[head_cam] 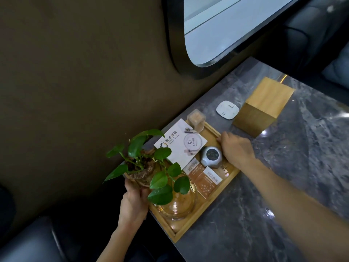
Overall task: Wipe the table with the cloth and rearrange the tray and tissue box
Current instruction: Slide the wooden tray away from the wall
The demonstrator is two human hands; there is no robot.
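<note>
A wooden tray (204,212) lies along the wall side of the grey marble table (264,195). It carries a leafy plant in a glass bowl (143,167), a glass jar (177,207), a white card (179,146), sugar packets (205,180) and a silver round device (211,156). My left hand (135,200) grips the tray's left rim under the plant. My right hand (237,148) holds the tray's far right rim. The wooden tissue box (262,108) stands beyond the tray, apart from it. No cloth is in view.
A white square coaster-like pad (227,110) lies between the tray and the tissue box. A small clear toothpick box (196,120) sits at the tray's far corner. The brown wall (75,72) and a window (217,31) border the table's left side. Dark seats lie below left.
</note>
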